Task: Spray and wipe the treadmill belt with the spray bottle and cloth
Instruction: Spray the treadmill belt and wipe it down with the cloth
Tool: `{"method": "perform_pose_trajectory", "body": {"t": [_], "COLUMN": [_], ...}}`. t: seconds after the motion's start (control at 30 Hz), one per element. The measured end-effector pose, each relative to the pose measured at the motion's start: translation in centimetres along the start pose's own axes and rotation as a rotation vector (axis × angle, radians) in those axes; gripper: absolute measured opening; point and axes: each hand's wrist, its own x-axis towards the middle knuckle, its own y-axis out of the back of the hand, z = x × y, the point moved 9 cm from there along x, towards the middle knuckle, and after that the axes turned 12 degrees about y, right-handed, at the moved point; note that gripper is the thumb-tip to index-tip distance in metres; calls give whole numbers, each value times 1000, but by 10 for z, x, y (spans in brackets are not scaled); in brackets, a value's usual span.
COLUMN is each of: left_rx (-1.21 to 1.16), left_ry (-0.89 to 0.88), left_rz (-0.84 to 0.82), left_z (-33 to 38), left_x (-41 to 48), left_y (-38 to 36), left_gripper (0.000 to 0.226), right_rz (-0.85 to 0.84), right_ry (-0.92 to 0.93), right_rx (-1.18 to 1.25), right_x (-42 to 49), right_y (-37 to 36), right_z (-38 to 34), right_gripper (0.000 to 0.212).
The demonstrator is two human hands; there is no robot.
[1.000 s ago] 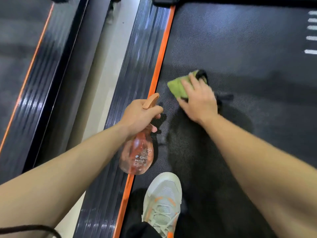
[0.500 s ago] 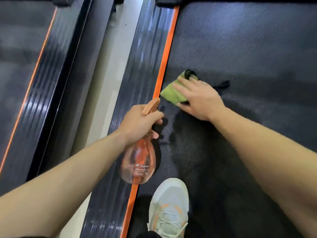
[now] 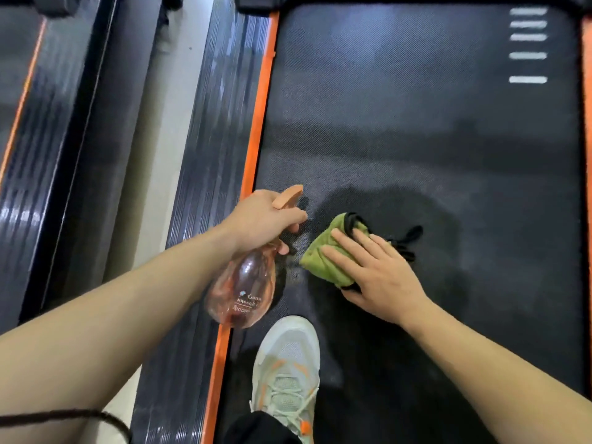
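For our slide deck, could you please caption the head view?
Right hand presses a green cloth on the treadmill belt while left hand holds an orange spray bottle.

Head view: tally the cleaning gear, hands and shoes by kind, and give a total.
Spray bottle: 1
Cloth: 1
Hands: 2, left hand gripping the bottle, right hand flat on the cloth
Shoe: 1
Total: 5
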Motion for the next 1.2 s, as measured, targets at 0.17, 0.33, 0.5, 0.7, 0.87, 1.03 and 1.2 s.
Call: {"method": "perform_pose_trajectory", "body": {"t": [0.17, 0.33, 0.5, 0.7, 0.87, 1.03, 1.2], "left_rx": [168, 374, 400, 448, 421, 258, 142], "left_ry": [-25, -74, -73, -94, -100, -127, -72], "left_rz": [-94, -80, -141, -171, -213, -52, 13], "left_z": [19, 40, 39, 40, 55, 66, 68], "left_x": [-2, -7, -12, -22, -22, -7, 2], "left_y": [-33, -66, -87, -107, -124, -96, -65], "left_gripper": [25, 24, 26, 35, 25, 38, 33], "right_rz": [117, 130, 153, 181, 241, 289, 231], "right_ry": [-414, -543, -587, -741, -861, -872, -672], "right_rx": [40, 58, 74, 79, 95, 24, 26], "right_x": [-74, -110, -135, -149, -148, -86, -42], "right_y": [8, -3, -13, -13, 3, 49, 21], "right_z": [33, 11, -15, -24, 42, 195, 76], "right_gripper": [72, 72, 73, 70, 69, 64, 74]}}
